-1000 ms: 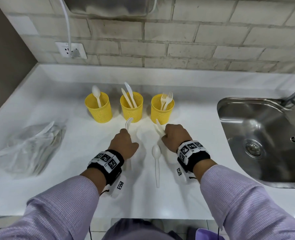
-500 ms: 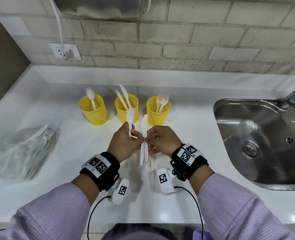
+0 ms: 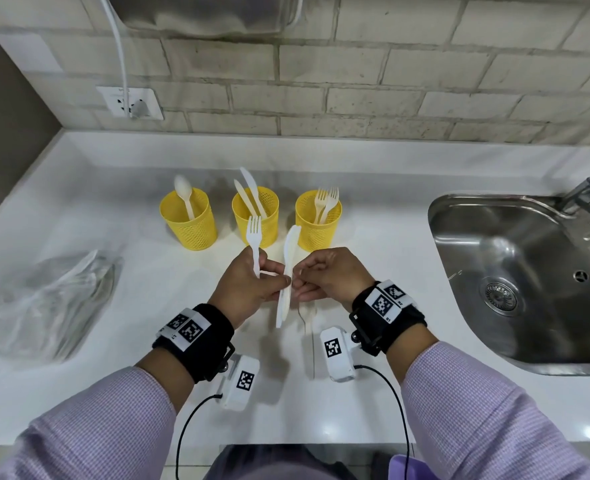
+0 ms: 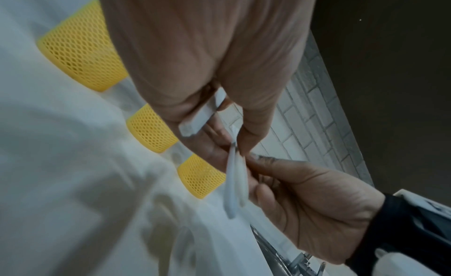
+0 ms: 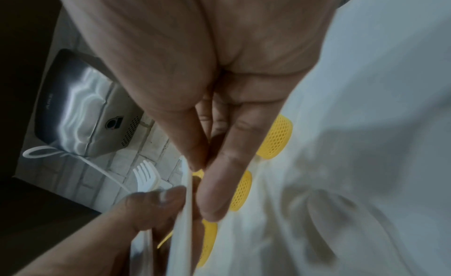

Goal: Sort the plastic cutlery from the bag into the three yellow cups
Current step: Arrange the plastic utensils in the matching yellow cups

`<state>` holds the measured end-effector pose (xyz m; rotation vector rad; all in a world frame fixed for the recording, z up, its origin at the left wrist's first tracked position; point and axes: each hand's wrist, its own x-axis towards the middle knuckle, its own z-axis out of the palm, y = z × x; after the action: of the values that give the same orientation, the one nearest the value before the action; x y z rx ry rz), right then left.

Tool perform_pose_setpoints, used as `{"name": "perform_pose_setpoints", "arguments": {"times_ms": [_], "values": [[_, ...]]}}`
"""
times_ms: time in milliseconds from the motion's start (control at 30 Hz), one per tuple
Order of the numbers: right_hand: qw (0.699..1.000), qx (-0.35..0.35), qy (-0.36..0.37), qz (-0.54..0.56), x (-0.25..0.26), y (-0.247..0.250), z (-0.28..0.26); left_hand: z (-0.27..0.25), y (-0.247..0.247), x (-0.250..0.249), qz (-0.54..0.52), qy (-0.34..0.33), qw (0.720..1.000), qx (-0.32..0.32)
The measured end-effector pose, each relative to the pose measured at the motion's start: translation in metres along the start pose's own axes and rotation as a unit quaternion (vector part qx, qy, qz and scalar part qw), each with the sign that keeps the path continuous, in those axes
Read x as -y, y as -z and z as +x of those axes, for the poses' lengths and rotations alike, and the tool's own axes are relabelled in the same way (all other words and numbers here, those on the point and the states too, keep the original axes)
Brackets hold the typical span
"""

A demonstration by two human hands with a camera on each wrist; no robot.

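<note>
From the head view, my left hand (image 3: 248, 285) has lifted the white plastic fork (image 3: 254, 244) off the counter, and my right hand (image 3: 328, 275) pinches the white plastic knife (image 3: 286, 271), both just before the middle yellow mesh cup (image 3: 255, 216). Left-wrist view: my left fingers (image 4: 253, 126) curl round the fork handle. Right-wrist view: my right fingertips (image 5: 214, 187) press the knife, ready for sorting.

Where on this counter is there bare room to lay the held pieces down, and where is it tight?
Bare counter lies between the plastic bag and the left cup, and between the right cup and the sink. Crowded: the cup row and the strip under both hands, where a spoon lies.
</note>
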<state>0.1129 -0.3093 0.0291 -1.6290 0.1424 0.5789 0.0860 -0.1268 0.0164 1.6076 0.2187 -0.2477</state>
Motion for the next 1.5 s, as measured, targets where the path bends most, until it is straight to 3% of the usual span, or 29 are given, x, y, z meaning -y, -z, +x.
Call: {"name": "perform_pose_setpoints", "arguments": {"times_ms": [100,167,267,467,700,900,1200,1367,1500], "values": [[0.992,-0.03,-0.017,-0.12,-0.003,0.001,-0.001,-0.002,0.002,0.001,0.002,-0.001,1.0,-0.014],[0.965,-0.029,-0.033,-0.26,-0.006,0.0,-0.005,-0.003,0.005,0.002,0.002,0.001,1.0,-0.022],[0.924,0.0,-0.081,-0.373,-0.015,-0.006,-0.011,-0.006,0.009,0.003,0.007,-0.001,1.0,-0.025],[0.866,0.015,-0.099,-0.489,-0.04,-0.019,-0.011,-0.012,0.017,0.003,0.002,0.001,1.0,-0.03],[0.849,0.027,-0.078,-0.522,-0.051,-0.027,0.009,-0.018,0.032,0.0,0.006,-0.009,0.999,-0.042],[0.861,0.028,-0.016,-0.508,-0.041,-0.043,0.021,-0.024,0.059,-0.002,0.009,-0.012,0.997,-0.07],[0.94,-0.07,0.157,-0.294,0.044,-0.091,0.061,-0.03,0.108,-0.003,-0.006,-0.033,0.992,-0.121],[0.944,-0.101,0.221,-0.222,0.101,-0.121,0.087,-0.032,0.132,-0.004,-0.018,-0.039,0.988,-0.15],[0.957,-0.088,0.228,-0.158,0.129,-0.145,0.105,-0.033,0.148,-0.005,-0.025,-0.035,0.986,-0.159]]}}
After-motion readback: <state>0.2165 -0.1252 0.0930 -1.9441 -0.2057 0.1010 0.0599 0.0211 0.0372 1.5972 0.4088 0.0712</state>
